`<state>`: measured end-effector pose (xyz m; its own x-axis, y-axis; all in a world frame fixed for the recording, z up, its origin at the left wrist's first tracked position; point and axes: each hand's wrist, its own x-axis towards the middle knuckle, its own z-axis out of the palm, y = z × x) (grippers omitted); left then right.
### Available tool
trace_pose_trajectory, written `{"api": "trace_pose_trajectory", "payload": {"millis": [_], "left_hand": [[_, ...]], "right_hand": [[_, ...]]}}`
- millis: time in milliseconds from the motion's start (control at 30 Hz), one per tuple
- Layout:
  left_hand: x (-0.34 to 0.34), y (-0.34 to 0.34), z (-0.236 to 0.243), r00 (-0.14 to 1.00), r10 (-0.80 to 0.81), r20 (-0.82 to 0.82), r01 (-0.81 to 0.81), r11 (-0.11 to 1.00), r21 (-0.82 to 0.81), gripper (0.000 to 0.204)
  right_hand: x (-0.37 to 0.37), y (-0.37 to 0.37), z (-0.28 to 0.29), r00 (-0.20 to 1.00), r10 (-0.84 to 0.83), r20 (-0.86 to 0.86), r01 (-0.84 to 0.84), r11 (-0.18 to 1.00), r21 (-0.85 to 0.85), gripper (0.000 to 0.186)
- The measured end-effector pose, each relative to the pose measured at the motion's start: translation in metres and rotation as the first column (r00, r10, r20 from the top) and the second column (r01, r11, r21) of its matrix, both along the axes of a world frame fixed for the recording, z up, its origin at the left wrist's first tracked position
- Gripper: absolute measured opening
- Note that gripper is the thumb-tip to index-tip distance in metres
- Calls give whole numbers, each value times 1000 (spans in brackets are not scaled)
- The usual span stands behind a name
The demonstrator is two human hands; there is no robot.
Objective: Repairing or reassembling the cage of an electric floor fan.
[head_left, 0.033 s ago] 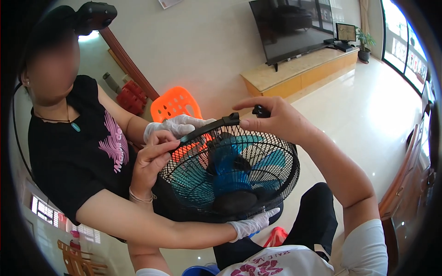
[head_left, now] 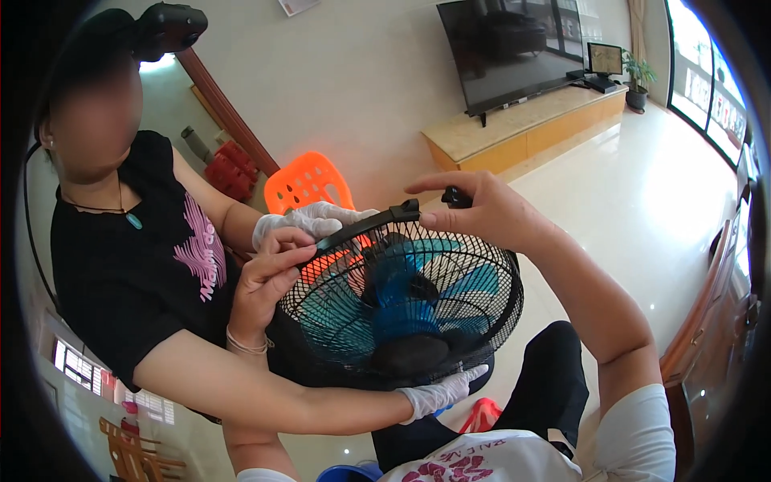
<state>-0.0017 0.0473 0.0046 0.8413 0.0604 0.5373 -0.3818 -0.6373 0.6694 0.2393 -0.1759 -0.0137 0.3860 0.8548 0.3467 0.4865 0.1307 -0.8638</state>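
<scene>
A fan [head_left: 470, 281] with a black mesh guard, blue-green blades and a black round cap is held up in front of me. My left hand [head_left: 269, 277] pinches the black rim band [head_left: 349, 230] on the guard's left side. At the top, my right thumb rests beside the black rim clip [head_left: 404, 210]. The forefinger of my right hand [head_left: 502, 207] stretches out above the clip. In the crook between them shows a black, rounded object [head_left: 456, 197]. The rest of it and my other right fingers are hidden.
A co-worker in a black shirt supports the fan, one gloved hand [head_left: 442, 394] below and another gloved hand [head_left: 309, 221] behind the rim. Behind stands an orange chair [head_left: 309, 181]. A television [head_left: 514, 56] stands on a low cabinet [head_left: 522, 128]. A blue bucket [head_left: 345, 474] is by my legs.
</scene>
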Motion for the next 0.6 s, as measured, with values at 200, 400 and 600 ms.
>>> {"api": "trace_pose_trajectory", "payload": {"millis": [200,400,600], "left_hand": [[-2,1,0,993,-85,-82,76,991,-112,29],[-1,4,0,990,-80,-116,64,988,-138,30],[1,10,-6,991,-82,-107,59,978,-200,35]], "right_hand": [[10,10,-5,990,132,52,-135,990,45,42],[10,13,-5,994,113,10,-114,992,48,33],[6,8,6,997,68,33,-67,998,-8,30]]}}
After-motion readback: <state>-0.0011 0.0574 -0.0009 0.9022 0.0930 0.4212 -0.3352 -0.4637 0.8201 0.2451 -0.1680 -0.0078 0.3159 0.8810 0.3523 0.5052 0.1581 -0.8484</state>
